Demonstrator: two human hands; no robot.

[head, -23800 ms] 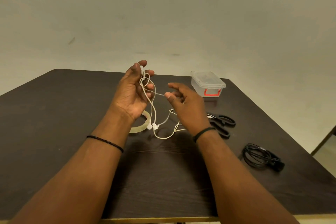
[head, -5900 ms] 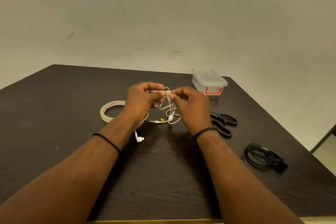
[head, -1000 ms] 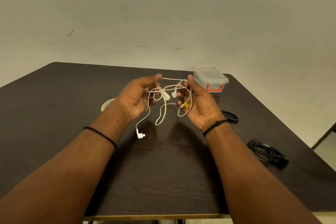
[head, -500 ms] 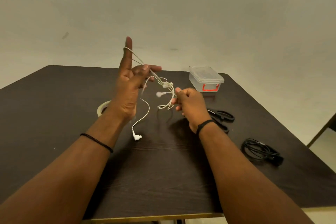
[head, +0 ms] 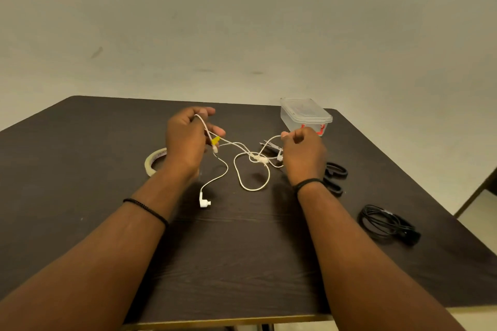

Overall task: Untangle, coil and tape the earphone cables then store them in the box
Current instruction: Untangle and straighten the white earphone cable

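White cable (head: 251,166) is what we hold, above the dark bench (head: 242,250). Nearest to us one earbud (head: 204,203) lies on the wood, its wire rising to our left hand (head: 188,140), whose curled fingers grip the strand beside a yellow tag (head: 215,140). Our right hand (head: 302,154) pinches another strand, and we keep the hands apart so the knot (head: 259,158) between them shows, we think. Thin loops hang from it. Farther right stands the closed clear box (head: 305,117).
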